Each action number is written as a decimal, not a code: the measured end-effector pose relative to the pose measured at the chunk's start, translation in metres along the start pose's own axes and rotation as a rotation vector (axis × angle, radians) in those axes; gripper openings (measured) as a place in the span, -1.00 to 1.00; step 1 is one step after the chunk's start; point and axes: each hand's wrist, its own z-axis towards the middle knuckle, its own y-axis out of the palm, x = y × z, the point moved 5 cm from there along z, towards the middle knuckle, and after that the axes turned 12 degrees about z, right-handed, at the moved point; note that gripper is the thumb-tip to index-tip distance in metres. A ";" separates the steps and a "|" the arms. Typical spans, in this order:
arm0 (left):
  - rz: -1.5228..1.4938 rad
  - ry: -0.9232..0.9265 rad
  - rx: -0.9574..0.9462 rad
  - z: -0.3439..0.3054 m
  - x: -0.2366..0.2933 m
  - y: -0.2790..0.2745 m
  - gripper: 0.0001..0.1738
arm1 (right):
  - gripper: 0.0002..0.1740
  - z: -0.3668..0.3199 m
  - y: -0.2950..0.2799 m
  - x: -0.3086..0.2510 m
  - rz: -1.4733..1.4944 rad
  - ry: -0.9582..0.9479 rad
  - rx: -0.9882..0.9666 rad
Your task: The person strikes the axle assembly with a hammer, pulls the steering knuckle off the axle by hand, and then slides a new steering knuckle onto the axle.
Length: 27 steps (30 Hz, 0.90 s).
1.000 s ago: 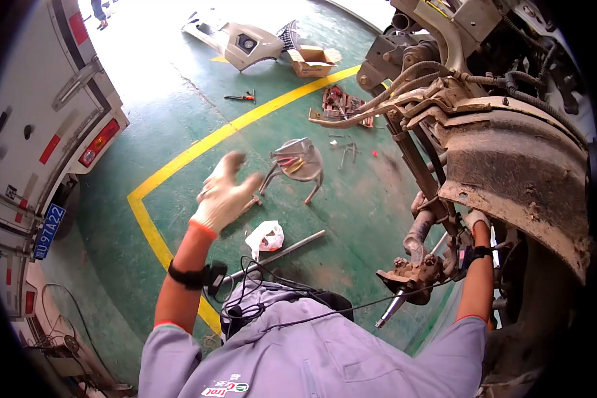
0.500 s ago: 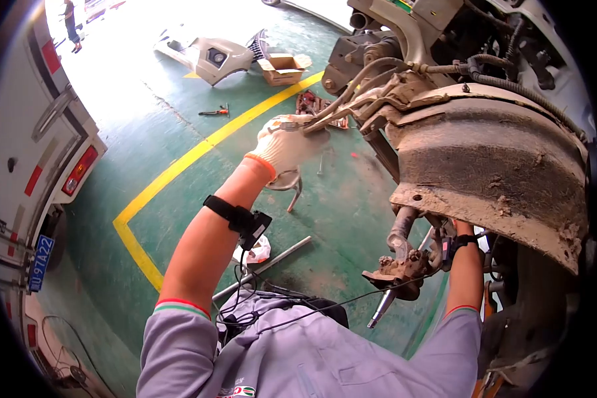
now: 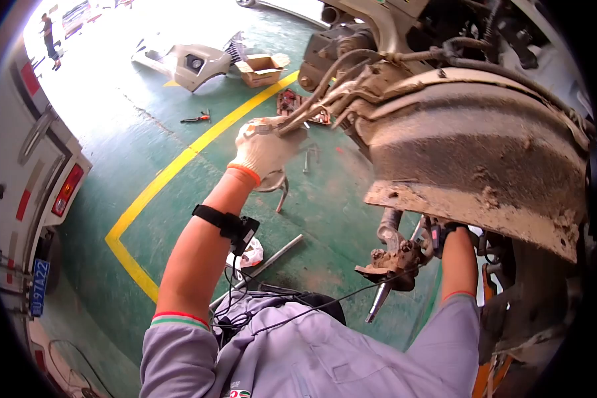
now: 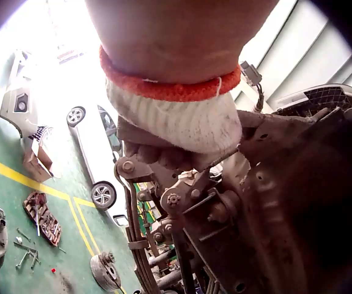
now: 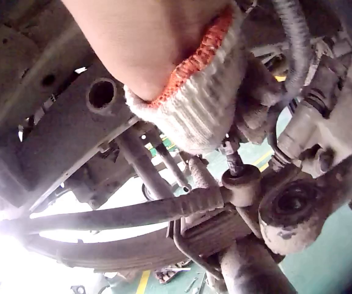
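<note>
My left hand (image 3: 266,146), in a white knitted glove with an orange cuff, grips the end of a bent, dirty metal bracket (image 3: 325,94) that juts from the vehicle's front. In the left wrist view only the glove's cuff end (image 4: 176,119) shows; its fingers are hidden. My right arm (image 3: 459,265) reaches beneath a mud-caked fender (image 3: 471,156), which hides that hand in the head view. The right wrist view has the gloved right hand (image 5: 194,113) among suspension parts, close above a bolted joint (image 5: 240,180); I cannot tell what its fingers do.
A steering knuckle (image 3: 395,262) with a bare spindle hangs before my body. On the green floor lie a metal pipe (image 3: 278,257), a white plastic bag (image 3: 251,253), an open tool case (image 3: 288,103), a cardboard box (image 3: 262,71) and a bumper (image 3: 192,65). A white truck (image 3: 20,152) stands left.
My left hand, spread in mid-air a second ago, has moved up and right onto the bracket's end. My right hand has gone out of sight under the fender. The view has shifted right.
</note>
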 end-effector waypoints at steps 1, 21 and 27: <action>0.028 0.003 0.036 0.000 -0.001 -0.001 -0.65 | -0.41 -0.005 -0.002 0.002 0.008 0.004 0.001; -0.321 -0.022 0.107 0.012 -0.021 0.035 -0.56 | -0.59 -0.342 -0.058 0.021 0.927 0.064 0.410; -0.184 -0.071 0.034 0.006 -0.009 0.019 -0.42 | -0.46 -0.431 0.095 0.045 0.856 0.229 0.016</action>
